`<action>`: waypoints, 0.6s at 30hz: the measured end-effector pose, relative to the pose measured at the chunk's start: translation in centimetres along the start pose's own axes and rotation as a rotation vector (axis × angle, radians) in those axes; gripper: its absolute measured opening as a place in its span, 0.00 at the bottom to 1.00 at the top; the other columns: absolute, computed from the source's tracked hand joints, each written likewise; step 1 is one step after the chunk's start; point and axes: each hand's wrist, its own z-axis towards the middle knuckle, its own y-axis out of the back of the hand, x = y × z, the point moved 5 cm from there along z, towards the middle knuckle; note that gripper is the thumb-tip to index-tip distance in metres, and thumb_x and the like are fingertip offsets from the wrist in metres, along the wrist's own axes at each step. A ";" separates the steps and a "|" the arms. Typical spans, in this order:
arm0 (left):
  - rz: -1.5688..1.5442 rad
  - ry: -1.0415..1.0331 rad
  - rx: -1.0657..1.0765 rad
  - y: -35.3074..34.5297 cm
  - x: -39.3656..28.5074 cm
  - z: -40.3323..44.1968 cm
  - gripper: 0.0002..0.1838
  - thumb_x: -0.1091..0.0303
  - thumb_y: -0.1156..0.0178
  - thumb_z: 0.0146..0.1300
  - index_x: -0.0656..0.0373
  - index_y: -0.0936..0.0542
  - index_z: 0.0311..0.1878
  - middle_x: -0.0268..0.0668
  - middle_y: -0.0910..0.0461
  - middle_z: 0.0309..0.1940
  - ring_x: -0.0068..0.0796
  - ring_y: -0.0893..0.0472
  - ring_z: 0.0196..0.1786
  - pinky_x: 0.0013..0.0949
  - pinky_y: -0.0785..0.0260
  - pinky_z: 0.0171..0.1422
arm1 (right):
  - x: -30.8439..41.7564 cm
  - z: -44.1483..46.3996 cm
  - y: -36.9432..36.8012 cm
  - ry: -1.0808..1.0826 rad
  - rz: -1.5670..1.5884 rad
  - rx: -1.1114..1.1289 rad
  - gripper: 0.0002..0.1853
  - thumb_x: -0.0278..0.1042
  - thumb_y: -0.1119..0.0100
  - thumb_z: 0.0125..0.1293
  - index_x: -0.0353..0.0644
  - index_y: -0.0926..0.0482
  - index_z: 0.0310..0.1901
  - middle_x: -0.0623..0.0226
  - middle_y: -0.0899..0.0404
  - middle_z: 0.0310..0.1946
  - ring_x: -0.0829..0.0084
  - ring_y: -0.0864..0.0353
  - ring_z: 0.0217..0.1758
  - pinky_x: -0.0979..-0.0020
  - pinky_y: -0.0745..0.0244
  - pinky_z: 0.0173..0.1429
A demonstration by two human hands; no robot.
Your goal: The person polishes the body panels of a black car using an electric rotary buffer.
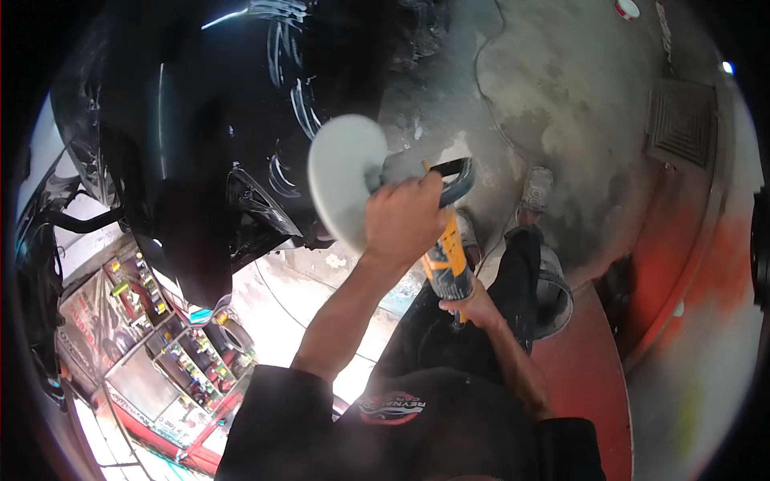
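Note:
A yellow and black polisher is in both my hands, with a round white pad at its head. My left hand is wrapped around the front of the tool, by its black loop handle. My right hand grips the rear end of the body. The pad's edge looks blurred. Beside it is a glossy black car panel bearing curved white smears. Whether pad and panel touch, I cannot tell.
A bucket stands by my leg on the stained concrete floor. A thin cable runs over that floor. Shelves with bottles are at lower left. A floor grate lies near the red-marked wall on the right.

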 end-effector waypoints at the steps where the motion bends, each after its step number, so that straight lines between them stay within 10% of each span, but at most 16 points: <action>1: 0.001 -0.003 0.003 -0.1 0.0 -1.7 0.11 0.66 0.34 0.51 0.55 0.22 0.37 0.40 0.16 0.29 0.47 0.15 0.33 0.47 0.22 0.39 | -1.1 -0.9 -0.4 0.038 0.013 0.017 0.37 0.17 0.23 0.47 0.40 0.28 0.62 0.71 0.18 0.41 0.79 0.19 0.35 0.73 0.22 0.37; 18: 0.150 0.004 0.126 -5.4 -1.3 9.2 0.10 0.65 0.33 0.54 0.58 0.21 0.36 0.44 0.15 0.31 0.50 0.14 0.36 0.49 0.21 0.43 | 2.0 5.6 4.3 -0.026 0.085 0.015 0.32 0.18 0.23 0.46 0.32 0.28 0.54 0.67 0.19 0.32 0.76 0.21 0.25 0.71 0.26 0.29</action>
